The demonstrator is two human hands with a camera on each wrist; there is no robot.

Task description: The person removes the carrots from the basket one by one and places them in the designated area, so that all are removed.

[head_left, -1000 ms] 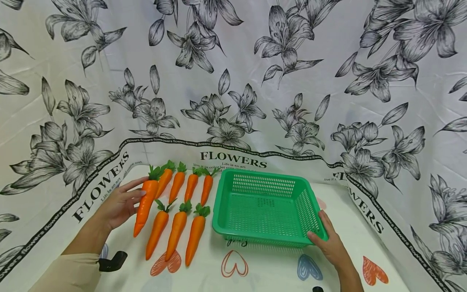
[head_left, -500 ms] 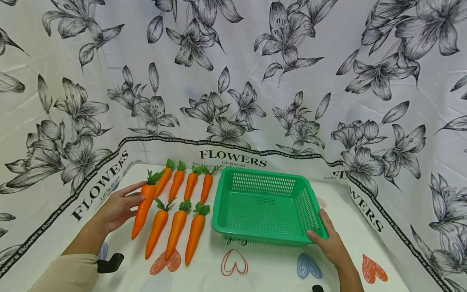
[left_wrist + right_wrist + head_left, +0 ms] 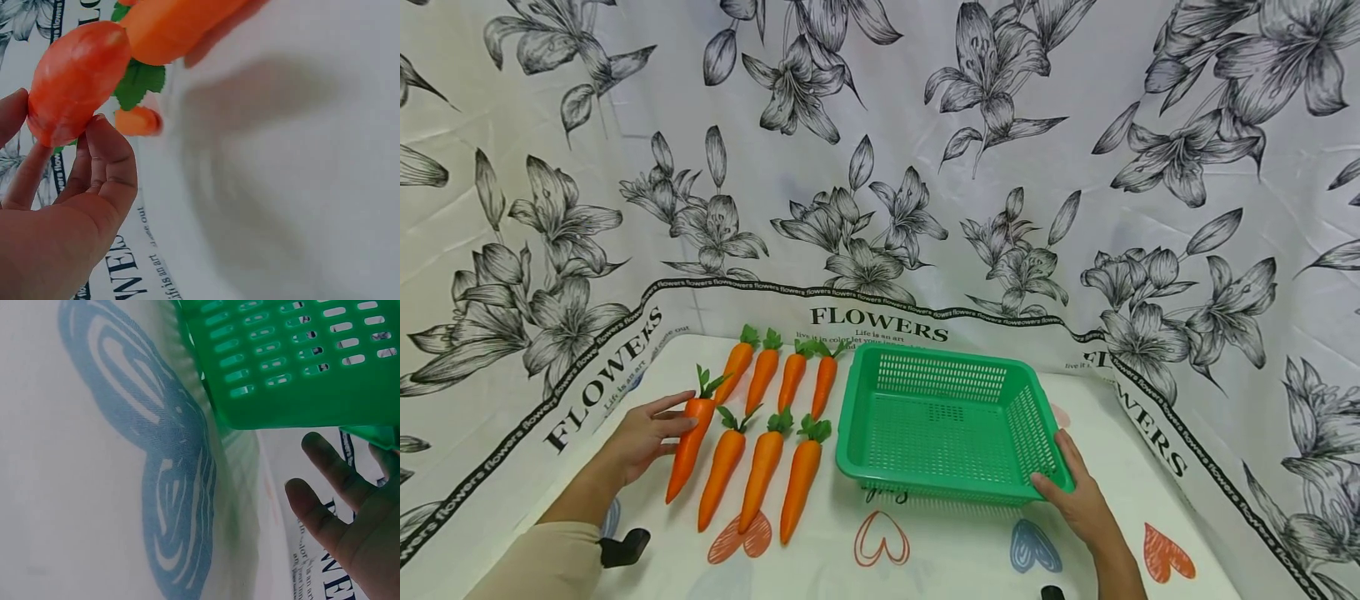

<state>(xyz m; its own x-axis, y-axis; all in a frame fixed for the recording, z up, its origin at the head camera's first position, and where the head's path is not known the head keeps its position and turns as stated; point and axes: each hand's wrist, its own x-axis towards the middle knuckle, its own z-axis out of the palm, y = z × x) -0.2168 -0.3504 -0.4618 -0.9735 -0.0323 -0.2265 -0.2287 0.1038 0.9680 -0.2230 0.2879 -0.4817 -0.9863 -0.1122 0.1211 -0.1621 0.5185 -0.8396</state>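
My left hand (image 3: 643, 435) holds an orange toy carrot (image 3: 689, 442) near its leafy top, at the left end of the front row. In the left wrist view, that carrot (image 3: 78, 78) fills the space between thumb and fingers, above the white cloth. Three more carrots (image 3: 760, 483) lie beside it, tips toward me, and several others (image 3: 765, 379) form a row behind. My right hand (image 3: 1078, 492) grips the front right corner of a green plastic basket (image 3: 943, 487), thumb over the rim. From the right wrist, two outstretched fingers (image 3: 315, 512) show below the basket's slotted wall.
A white cloth (image 3: 958, 554) printed with hearts covers the table. Behind and at both sides hangs a flower-printed curtain (image 3: 880, 108). A black device (image 3: 625, 547) sits at my left wrist, and the tip of another (image 3: 1052, 592) shows near the right one.
My left hand has brought its carrot slightly left and toward me, away from the back row and into line with the front one. The right hand and basket stay put.
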